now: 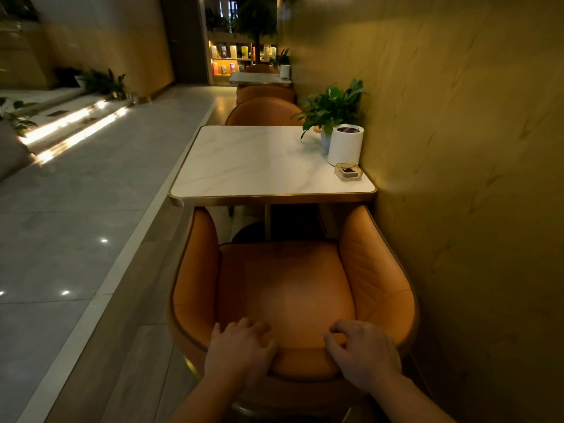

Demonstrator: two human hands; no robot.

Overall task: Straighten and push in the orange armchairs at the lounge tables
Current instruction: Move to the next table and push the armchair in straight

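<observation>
An orange armchair (pixel 287 285) stands right in front of me, facing a white marble lounge table (pixel 262 166) with a gold rim. The tips of its armrests reach under the table's near edge. Both hands rest on top of the chair's backrest. My left hand (pixel 241 351) grips the backrest left of centre, fingers curled over onto the inner side. My right hand (pixel 360 351) grips it right of centre in the same way. Beyond the table another orange armchair (pixel 264 112) shows its back, and a third armchair (pixel 265 94) stands behind that one.
A yellow wall (pixel 457 178) runs close along the chair's right side. On the table by the wall stand a potted plant (pixel 331 109), a white cylinder (pixel 345 145) and a glass ashtray (pixel 348 172). A second table (pixel 259 78) stands farther back. A grey tiled walkway (pixel 76 209) lies left.
</observation>
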